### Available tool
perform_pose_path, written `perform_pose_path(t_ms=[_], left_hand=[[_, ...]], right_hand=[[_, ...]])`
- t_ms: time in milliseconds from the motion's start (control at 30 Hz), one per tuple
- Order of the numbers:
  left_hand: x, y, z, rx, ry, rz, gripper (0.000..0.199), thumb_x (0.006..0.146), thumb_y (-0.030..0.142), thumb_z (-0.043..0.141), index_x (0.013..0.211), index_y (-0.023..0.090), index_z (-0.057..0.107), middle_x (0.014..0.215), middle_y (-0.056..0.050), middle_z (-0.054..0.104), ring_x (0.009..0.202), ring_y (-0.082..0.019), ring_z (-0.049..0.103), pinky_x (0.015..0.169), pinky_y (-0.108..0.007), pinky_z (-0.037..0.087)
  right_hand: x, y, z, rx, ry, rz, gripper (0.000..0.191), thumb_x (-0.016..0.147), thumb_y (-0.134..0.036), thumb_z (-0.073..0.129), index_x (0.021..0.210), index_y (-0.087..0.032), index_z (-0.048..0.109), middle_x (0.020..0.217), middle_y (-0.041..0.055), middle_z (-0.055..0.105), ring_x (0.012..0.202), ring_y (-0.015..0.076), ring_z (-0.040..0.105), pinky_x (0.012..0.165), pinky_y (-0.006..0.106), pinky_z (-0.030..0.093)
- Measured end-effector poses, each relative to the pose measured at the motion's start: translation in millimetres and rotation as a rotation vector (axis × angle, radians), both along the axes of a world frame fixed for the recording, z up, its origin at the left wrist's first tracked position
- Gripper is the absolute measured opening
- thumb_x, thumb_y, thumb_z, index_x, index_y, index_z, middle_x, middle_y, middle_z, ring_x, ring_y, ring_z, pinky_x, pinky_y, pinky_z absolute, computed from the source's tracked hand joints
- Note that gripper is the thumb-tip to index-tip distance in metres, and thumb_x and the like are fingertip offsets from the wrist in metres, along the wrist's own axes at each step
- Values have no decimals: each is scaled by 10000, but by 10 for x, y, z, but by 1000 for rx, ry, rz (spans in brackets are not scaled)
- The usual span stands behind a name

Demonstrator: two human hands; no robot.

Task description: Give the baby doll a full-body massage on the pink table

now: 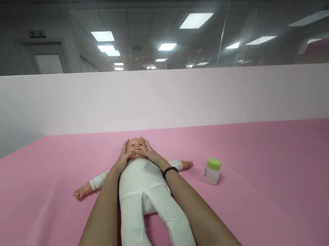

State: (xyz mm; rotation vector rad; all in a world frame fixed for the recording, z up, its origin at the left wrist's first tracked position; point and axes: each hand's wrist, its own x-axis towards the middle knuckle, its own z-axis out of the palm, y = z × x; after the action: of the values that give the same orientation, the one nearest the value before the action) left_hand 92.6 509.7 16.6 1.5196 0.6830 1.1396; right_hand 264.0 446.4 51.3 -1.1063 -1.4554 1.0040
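Doll (141, 176) lying face-up on pink surface (256, 191), its head clasped by left hand (123, 156) and right hand (149, 152), grip curved around both cheeks.
Ears are covered, feet cut off; green-lidded jar (212, 171) is seen nearby.

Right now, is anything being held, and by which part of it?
The white cloth-bodied baby doll is held by its head, the left hand cupping one side and the right hand the other, thumbs near its mouth.

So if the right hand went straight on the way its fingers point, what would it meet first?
Probably the doll's head, which the right hand touches along its side. Past the crown, pink surface leads to the white wall; depth is hard to judge.
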Motion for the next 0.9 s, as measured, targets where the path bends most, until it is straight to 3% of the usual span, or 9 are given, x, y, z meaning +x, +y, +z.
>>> perform_pose_path(t_ms=[67,200,367,467,600,667,733,900], left_hand=[[31,9,-40,87,52,89,822,861,463,597,1558,224,232,1616,-106,284,1476,-269,309,1229,-428,253],[47,-100,-30,239,244,241,785,912,573,490,1561,202,249,1631,-92,257,1512,-252,227,1253,-399,170],[-39,-327,59,258,479,281,904,896,706,385,1592,179,149,1645,-108,196,1510,-297,231,1230,-422,198],[-131,-434,86,246,715,314,919,880,732,352,1592,185,155,1559,-176,380,1401,-378,420,1129,-480,331],[-247,-526,100,325,1038,312,829,941,639,191,1580,114,141,1181,-218,687,1135,-384,641,944,-462,442],[-310,-562,102,357,1122,298,810,953,601,156,1572,78,143,1041,-204,722,1040,-364,676,883,-423,456],[-387,-605,95,397,1187,291,795,957,573,146,1564,61,166,1028,-213,717,996,-360,679,837,-409,457],[-608,-770,71,550,1240,310,709,972,538,147,1467,104,410,1130,-216,693,1044,-349,646,888,-430,428]], right_hand=[[-20,16,-34,8,-11,-23,929,848,-453,710,1572,-268,157,1589,85,313,1384,213,419,1110,340,395],[-28,41,-117,43,-107,-143,1026,777,-597,723,1576,-253,180,1602,87,292,1442,228,350,1174,335,302],[65,-67,-169,58,-465,-272,931,893,-777,401,1597,-219,158,1521,150,433,1369,332,450,1116,459,343],[151,-241,-177,60,-695,-263,817,962,-737,204,1573,-196,248,1298,178,627,1181,345,604,976,454,429],[249,-491,-201,149,-990,-260,638,1031,-599,131,1355,-215,524,1074,122,712,984,285,673,845,361,450],[303,-599,-217,173,-1094,-264,597,1050,-532,131,1205,-201,603,1026,121,713,951,269,671,838,346,439],[369,-701,-230,178,-1154,-273,559,1056,-485,158,1109,-183,624,994,132,708,921,269,666,838,353,431],[562,-947,-290,216,-1319,-337,474,1047,-425,250,1192,-140,601,1026,160,697,938,298,642,886,410,422]])
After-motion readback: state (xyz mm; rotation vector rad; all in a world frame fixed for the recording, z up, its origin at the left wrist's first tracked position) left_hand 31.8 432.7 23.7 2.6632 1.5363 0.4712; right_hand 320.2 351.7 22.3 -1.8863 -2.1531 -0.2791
